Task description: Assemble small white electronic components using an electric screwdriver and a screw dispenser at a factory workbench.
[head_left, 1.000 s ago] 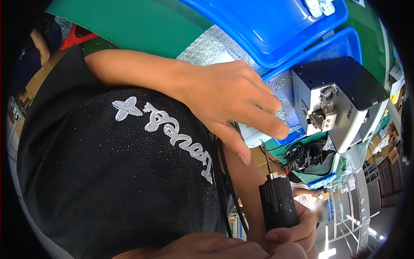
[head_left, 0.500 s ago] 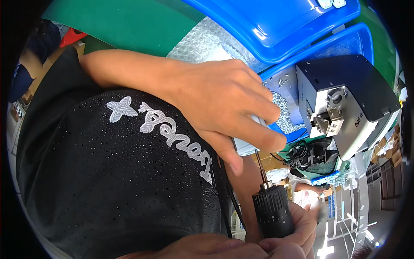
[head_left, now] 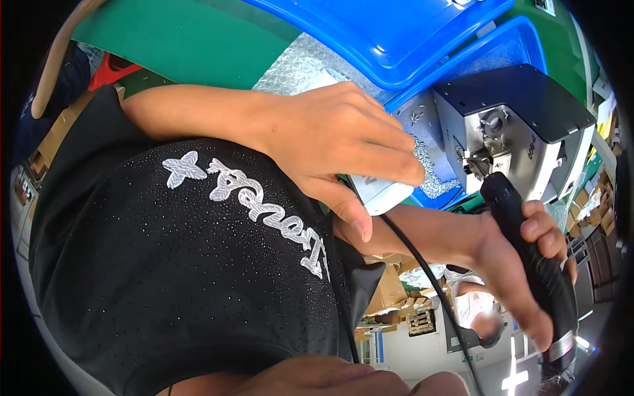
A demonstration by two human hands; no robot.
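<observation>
My left hand [head_left: 347,142], its back toward the camera, is closed round a white plastic casing [head_left: 383,197]; fingers and palm hide most of it. A black electric screwdriver [head_left: 528,247] lies in the grip of my right hand [head_left: 518,264], its cable trailing below. Its nose end is at the front of a screw feeder [head_left: 522,102], a dark box with a metal face. Whether the bit touches the feeder's screw outlet [head_left: 485,165] I cannot tell. Many small silver screws [head_left: 432,168] lie in the blue tray beside the feeder.
Two blue bins [head_left: 376,39] stand at the far side of the green table [head_left: 178,46]. Bubble wrap [head_left: 290,66] lies beside them. A red object [head_left: 112,71] is at the left. Another person [head_left: 472,307] and cardboard boxes [head_left: 389,290] show in the background.
My right hand has carried the screwdriver away from the casing to the screw feeder. My left hand keeps the casing. The whole view has shifted slightly.
</observation>
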